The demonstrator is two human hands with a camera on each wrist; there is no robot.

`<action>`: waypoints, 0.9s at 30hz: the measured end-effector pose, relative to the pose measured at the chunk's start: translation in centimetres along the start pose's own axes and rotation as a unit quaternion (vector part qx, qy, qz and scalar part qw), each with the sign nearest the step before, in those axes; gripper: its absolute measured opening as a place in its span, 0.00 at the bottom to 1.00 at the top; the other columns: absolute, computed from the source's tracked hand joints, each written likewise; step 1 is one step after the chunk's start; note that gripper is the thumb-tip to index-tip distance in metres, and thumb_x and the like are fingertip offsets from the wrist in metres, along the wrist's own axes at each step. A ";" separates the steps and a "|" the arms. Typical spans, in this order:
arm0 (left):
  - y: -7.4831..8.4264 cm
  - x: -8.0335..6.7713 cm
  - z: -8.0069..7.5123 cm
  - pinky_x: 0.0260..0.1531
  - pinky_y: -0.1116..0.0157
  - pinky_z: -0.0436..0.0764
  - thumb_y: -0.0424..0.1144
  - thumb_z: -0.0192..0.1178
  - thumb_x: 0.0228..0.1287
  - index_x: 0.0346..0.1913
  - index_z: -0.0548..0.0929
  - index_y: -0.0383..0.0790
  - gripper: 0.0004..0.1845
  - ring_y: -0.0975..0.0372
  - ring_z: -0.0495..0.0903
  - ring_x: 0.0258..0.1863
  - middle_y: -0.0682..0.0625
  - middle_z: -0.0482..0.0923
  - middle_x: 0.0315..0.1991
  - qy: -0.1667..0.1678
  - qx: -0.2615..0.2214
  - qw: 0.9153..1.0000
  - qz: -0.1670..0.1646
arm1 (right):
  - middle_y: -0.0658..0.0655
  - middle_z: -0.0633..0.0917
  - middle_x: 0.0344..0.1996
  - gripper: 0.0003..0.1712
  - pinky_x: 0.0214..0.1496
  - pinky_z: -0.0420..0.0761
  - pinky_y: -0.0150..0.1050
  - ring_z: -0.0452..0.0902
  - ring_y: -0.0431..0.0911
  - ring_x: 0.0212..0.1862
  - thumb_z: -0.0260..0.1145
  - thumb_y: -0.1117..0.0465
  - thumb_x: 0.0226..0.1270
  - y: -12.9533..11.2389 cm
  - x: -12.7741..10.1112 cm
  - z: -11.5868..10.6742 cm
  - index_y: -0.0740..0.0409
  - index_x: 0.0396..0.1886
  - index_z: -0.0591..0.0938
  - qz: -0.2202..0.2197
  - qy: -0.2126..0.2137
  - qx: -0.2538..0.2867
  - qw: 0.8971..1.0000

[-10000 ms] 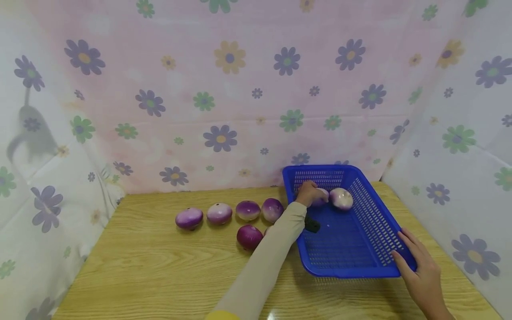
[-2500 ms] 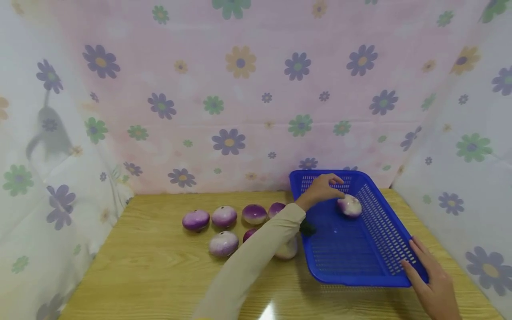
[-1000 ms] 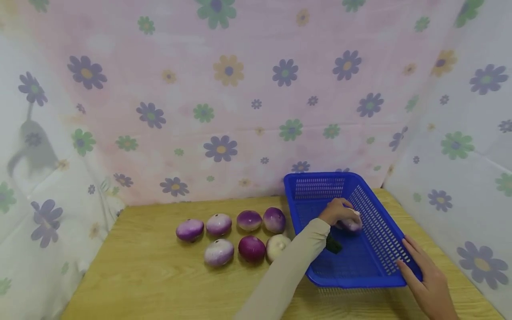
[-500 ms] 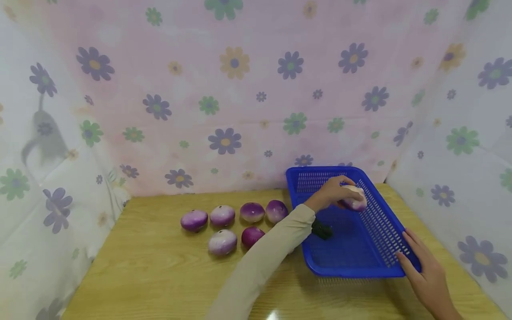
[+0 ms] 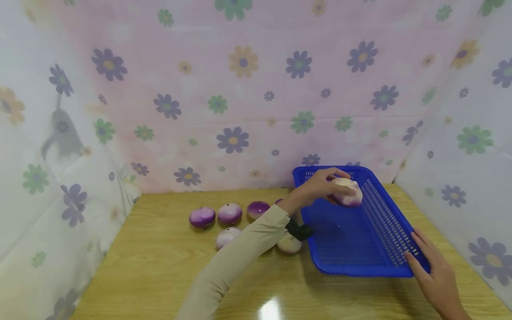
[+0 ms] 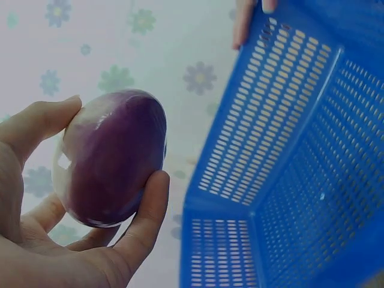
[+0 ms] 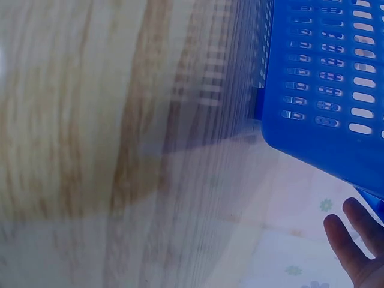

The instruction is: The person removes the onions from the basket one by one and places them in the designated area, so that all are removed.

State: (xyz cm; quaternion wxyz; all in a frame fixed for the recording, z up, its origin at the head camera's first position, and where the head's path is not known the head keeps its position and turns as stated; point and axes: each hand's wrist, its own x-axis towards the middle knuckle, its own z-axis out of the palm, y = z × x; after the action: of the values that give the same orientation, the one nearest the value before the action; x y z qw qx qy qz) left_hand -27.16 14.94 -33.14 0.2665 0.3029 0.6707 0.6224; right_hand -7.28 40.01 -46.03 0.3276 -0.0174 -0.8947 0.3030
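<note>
My left hand (image 5: 322, 183) holds a purple-and-white onion (image 5: 347, 193) over the far part of the blue basket (image 5: 315, 258). In the left wrist view, the thumb and fingertips are spread around the glossy onion (image 6: 114, 159). At the basket's near right corner, my right hand (image 5: 436, 271) grips the rim, thumb inside and fingers outside. The right wrist view catches only some of its fingers (image 7: 348, 240), below the perforated wall. Left of the basket, onions stand in two rows, among them a purple one (image 5: 202, 218) and a pale one (image 5: 289, 244). The left sleeve partly covers others.
A wooden table (image 5: 152, 266) bears the onions and the basket. Flowered cloth (image 5: 256, 111) rises behind the table and along both sides. A black wrist-worn device (image 5: 299, 230) sits at the left wrist, overlapping the basket's left rim.
Ten seconds ago two onions lay in the basket, and a whitish-purple one has since joined the front row. Over the last second, my left hand lifted the remaining onion; the right hand stayed.
</note>
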 end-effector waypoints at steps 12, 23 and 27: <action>-1.1 -5.9 -1.9 0.34 0.58 0.83 0.39 0.70 0.53 0.51 0.80 0.50 0.20 0.61 0.81 0.37 0.54 0.76 0.46 -0.002 -0.018 1.000 0.022 | 0.36 0.64 0.67 0.31 0.61 0.47 0.15 0.52 0.23 0.65 0.63 0.69 0.61 0.3 -0.1 0.2 0.58 0.66 0.71 0.006 0.002 0.001 1.000; -1.4 -10.3 -5.4 0.40 0.63 0.81 0.42 0.71 0.52 0.51 0.81 0.53 0.21 0.64 0.75 0.47 0.58 0.76 0.48 0.057 0.025 0.998 0.009 | 0.33 0.62 0.67 0.31 0.60 0.46 0.14 0.50 0.19 0.63 0.62 0.66 0.63 0.0 0.0 0.5 0.55 0.67 0.70 0.034 -0.002 -0.006 0.999; -1.6 -11.5 -6.7 0.41 0.61 0.80 0.42 0.71 0.53 0.52 0.81 0.53 0.21 0.63 0.74 0.48 0.59 0.75 0.50 0.068 0.025 0.997 0.010 | 0.29 0.61 0.66 0.31 0.61 0.45 0.15 0.50 0.19 0.64 0.62 0.66 0.64 -0.3 0.0 0.6 0.56 0.67 0.70 0.044 0.005 -0.018 0.999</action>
State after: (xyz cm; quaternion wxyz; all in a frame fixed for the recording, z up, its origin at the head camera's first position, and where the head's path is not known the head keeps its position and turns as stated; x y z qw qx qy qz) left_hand -24.41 1.86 -34.45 0.2066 0.2731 0.6997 0.6270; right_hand -7.59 39.50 -46.23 0.3181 -0.0645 -0.8968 0.3005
